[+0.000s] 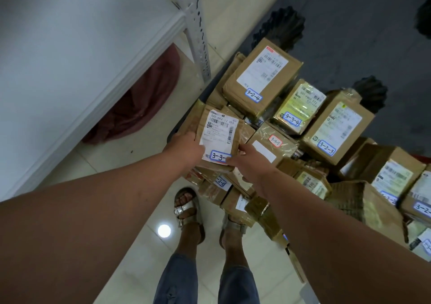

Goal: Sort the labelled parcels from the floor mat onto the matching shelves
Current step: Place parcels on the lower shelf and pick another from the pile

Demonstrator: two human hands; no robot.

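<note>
Parcel tags (253,95): 3-2-4, 3-3-4, 3-2-3

Parcels are brown cardboard; the held parcel (220,138) carries a white label printed with black barcodes and a blue-bordered white tag (220,157), while the parcel marked 3-3-4 (299,107) bears a yellow-green label. The shelf (77,54) is white, with a maroon cloth (142,100) beneath. The floor mat (349,19) is dark grey with a black leaf pattern, the floor tiles (130,238) cream, the sandals (187,208) silver.

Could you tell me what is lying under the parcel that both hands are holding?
Under the held parcel are more brown parcels, one labelled with a code ending 2-10. The hands and the parcel cover the rest, so the mat there cannot be seen.
</note>
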